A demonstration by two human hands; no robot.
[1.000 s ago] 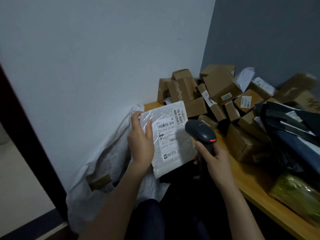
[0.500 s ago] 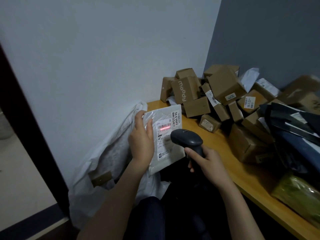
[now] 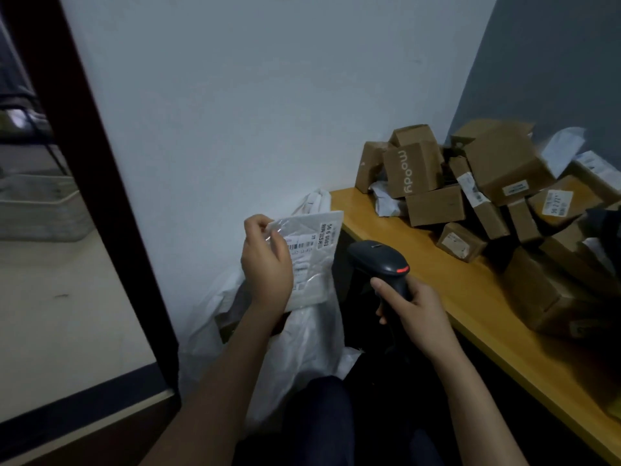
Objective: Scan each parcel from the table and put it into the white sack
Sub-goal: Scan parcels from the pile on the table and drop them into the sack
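Left of the counter's point(image 3: 447, 290) near end, the left hand point(image 3: 267, 264) grips the white plastic mailer point(image 3: 316, 260) by its upper left edge, label showing, right above the open white sack point(image 3: 302, 348) slumped beside the counter. Just in front of the counter's edge, the right hand point(image 3: 413, 311) wraps round the black barcode scanner's point(image 3: 376, 257) handle. Cardboard boxes point(image 3: 435, 205) are heaped on the counter's far end.

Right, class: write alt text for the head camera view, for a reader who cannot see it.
A person's left hand holds a white labelled parcel above a white sack, while the right hand grips a black scanner. Brown boxes are piled on the wooden table.
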